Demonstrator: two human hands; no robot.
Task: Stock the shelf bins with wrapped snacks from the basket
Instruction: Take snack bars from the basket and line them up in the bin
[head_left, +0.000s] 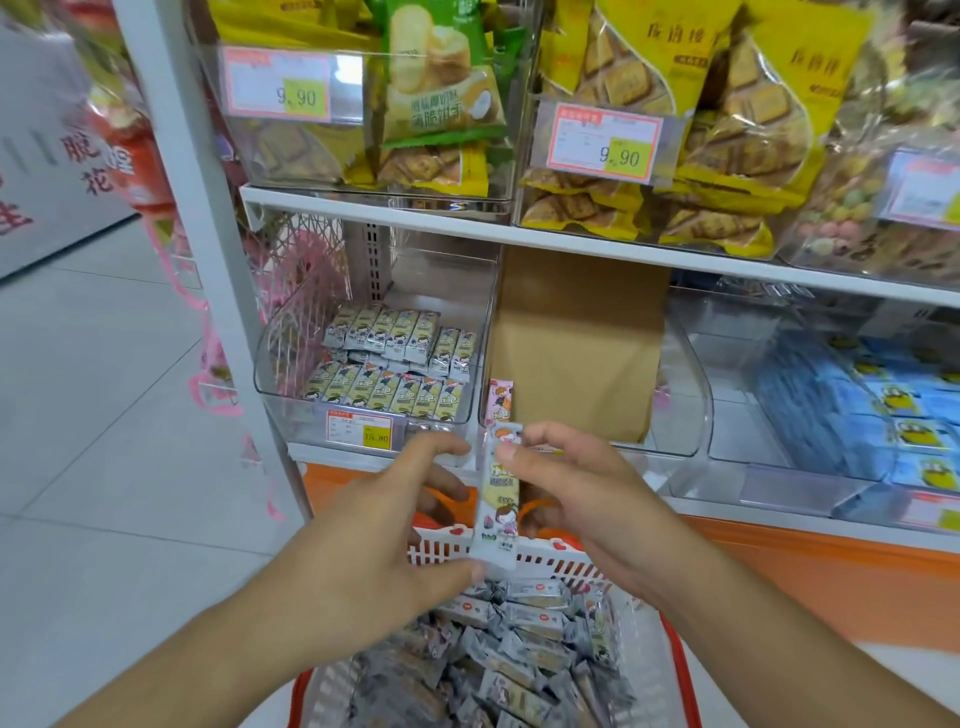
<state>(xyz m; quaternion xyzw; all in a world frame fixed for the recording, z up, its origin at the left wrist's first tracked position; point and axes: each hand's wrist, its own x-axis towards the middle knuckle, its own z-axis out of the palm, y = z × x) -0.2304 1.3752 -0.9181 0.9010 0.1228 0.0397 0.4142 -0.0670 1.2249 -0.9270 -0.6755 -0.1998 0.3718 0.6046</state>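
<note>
1. Your left hand (384, 540) and right hand (576, 493) hold one wrapped bar (497, 499) upright between them, above the basket (540, 558). The left grip pinches its lower end with the thumb while the other fingers stay spread near its top; the right grip pinches its upper part with thumb and fingertips.
2. The bar is pale yellow and white with a cartoon figure printed on it. It hangs in the air just in front of the lower shelf's edge.
3. Below your hands the basket, white mesh with a red rim, is filled with a loose heap of snacks (514, 654) in grey wrappers.
4. Ahead to the left, a clear bin (470, 364) holds two tidy rows of bars (400, 364) like yours, with more beneath. A price tag (358, 428) sits on its front.
5. Just right of that bin a pink bar (500, 400) stands on end, in front of a brown box (576, 343) that sits in the middle bin.
6. The right bin (727, 395) holds blue packs (893, 415) in stacked rows.
7. On the shelf above, clear bins hold yellow biscuit bags (727, 130) and a green bag (441, 78), with tags reading 9.90.
</note>
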